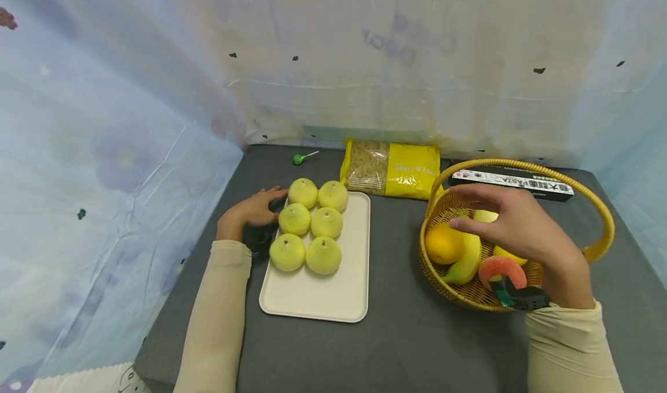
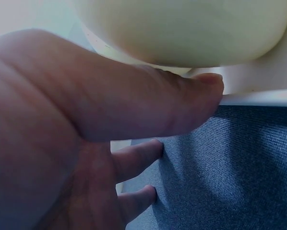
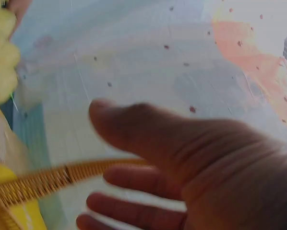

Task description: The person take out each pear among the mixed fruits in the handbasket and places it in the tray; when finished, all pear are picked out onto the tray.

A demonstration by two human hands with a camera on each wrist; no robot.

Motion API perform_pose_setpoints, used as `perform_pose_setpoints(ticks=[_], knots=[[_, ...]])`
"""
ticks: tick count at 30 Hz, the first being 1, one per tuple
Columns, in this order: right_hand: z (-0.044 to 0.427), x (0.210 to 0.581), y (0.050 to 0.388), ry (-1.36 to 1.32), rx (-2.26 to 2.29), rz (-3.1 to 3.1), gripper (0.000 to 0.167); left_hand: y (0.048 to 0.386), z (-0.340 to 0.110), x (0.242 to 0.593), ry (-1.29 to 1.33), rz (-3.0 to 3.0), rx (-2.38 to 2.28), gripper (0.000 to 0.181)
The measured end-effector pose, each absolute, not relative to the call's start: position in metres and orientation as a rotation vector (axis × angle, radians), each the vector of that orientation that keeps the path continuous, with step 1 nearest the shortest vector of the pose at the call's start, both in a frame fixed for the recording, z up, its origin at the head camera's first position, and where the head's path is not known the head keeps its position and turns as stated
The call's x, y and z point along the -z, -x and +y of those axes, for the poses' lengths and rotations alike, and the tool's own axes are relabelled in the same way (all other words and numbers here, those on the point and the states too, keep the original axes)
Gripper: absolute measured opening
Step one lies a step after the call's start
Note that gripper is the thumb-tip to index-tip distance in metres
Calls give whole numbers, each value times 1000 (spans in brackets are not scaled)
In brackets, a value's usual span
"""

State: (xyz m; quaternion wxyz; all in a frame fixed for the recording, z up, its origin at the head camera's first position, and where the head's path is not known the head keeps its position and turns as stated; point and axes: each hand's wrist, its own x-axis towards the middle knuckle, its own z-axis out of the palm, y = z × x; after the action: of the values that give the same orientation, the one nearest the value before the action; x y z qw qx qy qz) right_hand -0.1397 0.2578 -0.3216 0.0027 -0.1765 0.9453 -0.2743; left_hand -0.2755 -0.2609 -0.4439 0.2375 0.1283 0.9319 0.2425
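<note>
Several pale yellow-green round melons point(image 1: 323, 255) stand in two columns on a white rectangular tray point(image 1: 354, 277). My left hand point(image 1: 255, 209) is at the tray's left edge with fingers spread. In the left wrist view its thumb point(image 2: 158, 103) lies by the tray rim, just under a melon point(image 2: 191, 33); whether they touch I cannot tell. Over the wicker basket point(image 1: 433, 277) hovers my right hand point(image 1: 513, 222), fingers loosely extended, holding nothing. Inside the basket are a yellow-orange fruit point(image 1: 444, 243), a banana point(image 1: 469, 260), a peach point(image 1: 502, 270) and other yellow fruit partly hidden by the hand.
The basket's tall handle point(image 1: 521, 164) arches over it. Behind lie a yellow pasta bag point(image 1: 411, 170), a black pasta box point(image 1: 552, 190) and a green lollipop point(image 1: 299, 159). The grey table point(image 1: 396, 335) is bounded by a patterned curtain point(image 1: 339, 63) at the back and sides.
</note>
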Motion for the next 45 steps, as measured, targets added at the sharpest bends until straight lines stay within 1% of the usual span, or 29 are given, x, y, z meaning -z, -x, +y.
perform_pose_setpoints(ticks=[2,7,12,18,21,22,26,29,37,40,45], knots=[[267,319,147,448,806,2948,64,275,-261,444,-350,2552,-666,79],[284,319,166,206,657,2876,87,274,-260,443,-341,2544,-670,78],[298,329,182,158,545,2811,92,274,-259,444,-335,2540,-677,77],[313,348,194,163,396,2742,89,274,-260,443,-344,2546,-675,79],[318,355,197,112,380,2736,83,274,-260,443,-351,2550,-669,80],[320,358,197,98,385,2739,81,274,-260,443,-350,2549,-671,81],[324,367,201,94,409,2746,62,274,-260,442,-347,2548,-680,80],[326,373,204,83,420,2734,54,273,-260,442,-345,2551,-679,80],[325,380,206,90,420,2722,67,271,-259,442,-346,2554,-678,78],[324,382,205,124,426,2744,66,272,-260,443,-352,2557,-675,78],[324,380,204,177,427,2774,69,273,-259,443,-348,2558,-663,78]])
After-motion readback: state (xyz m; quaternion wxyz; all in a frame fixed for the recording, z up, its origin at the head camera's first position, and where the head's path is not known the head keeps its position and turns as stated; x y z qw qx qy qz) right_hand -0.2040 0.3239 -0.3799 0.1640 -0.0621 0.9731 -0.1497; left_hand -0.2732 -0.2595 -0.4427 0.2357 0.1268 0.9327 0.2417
